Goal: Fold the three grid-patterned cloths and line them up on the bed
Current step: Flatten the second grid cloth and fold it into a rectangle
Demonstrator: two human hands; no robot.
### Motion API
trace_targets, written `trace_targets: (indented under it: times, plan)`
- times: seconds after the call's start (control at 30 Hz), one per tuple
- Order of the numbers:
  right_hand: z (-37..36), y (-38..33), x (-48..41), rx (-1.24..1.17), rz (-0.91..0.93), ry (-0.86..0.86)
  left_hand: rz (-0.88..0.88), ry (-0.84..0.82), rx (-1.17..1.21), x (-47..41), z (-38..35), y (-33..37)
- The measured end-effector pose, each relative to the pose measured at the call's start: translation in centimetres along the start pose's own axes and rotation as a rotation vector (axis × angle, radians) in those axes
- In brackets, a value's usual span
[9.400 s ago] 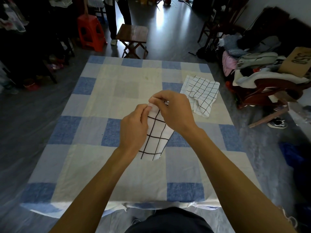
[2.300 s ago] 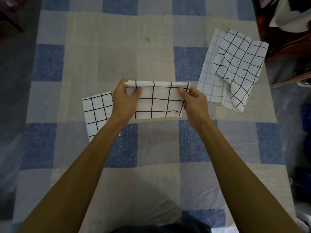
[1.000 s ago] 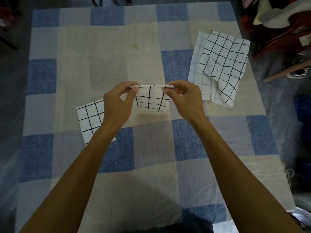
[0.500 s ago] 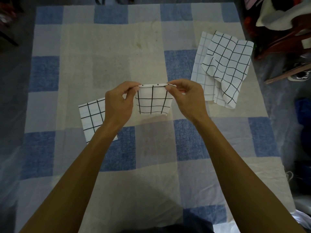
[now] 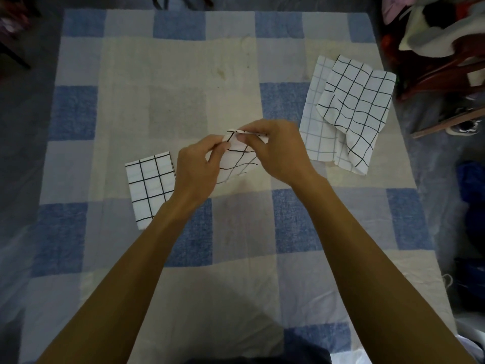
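While one folded white black-grid cloth (image 5: 151,187) lies on the blue-checked bed (image 5: 183,74), left hand (image 5: 196,169) and right hand (image 5: 278,151) pinch, in a narrow grip, a half-folded grid cloth (image 5: 237,161) above mid-bed; the crumpled third grid cloth (image 5: 354,111), at the right, looks not yet folded.

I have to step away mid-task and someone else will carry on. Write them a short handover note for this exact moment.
Left hand: pinches the held cloth near its top left corner.
Right hand: pinches the same cloth's top edge. The hands are close together and the cloth hangs between them, partly folded.
Done: one folded cloth lies flat on the bed, left of the hands.
Left: finish folding the held cloth and set it beside the folded one. Then fold the rumpled cloth lying at the right, and line up all three.
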State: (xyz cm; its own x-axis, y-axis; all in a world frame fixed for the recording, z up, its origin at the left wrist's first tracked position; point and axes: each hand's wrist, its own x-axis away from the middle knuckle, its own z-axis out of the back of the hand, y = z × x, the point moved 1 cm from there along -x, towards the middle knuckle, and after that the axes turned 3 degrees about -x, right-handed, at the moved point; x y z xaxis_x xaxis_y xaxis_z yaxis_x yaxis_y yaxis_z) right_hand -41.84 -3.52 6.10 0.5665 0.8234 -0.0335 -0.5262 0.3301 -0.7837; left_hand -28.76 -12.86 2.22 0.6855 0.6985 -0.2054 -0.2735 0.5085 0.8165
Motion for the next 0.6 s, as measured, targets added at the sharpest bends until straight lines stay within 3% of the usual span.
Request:
trace_targets:
  times: [0.23, 0.6]
  plan:
    - [-0.2, -0.6, -0.2, -0.024, 0.058, -0.018, -0.003, 0.042, 0.001, 0.5, -0.5, -0.3]
    - [0.1, -1.5, -1.5, -0.016, 0.063, 0.223, 0.107, 0.058, -0.060, 4.5, -2.5, -3.9]
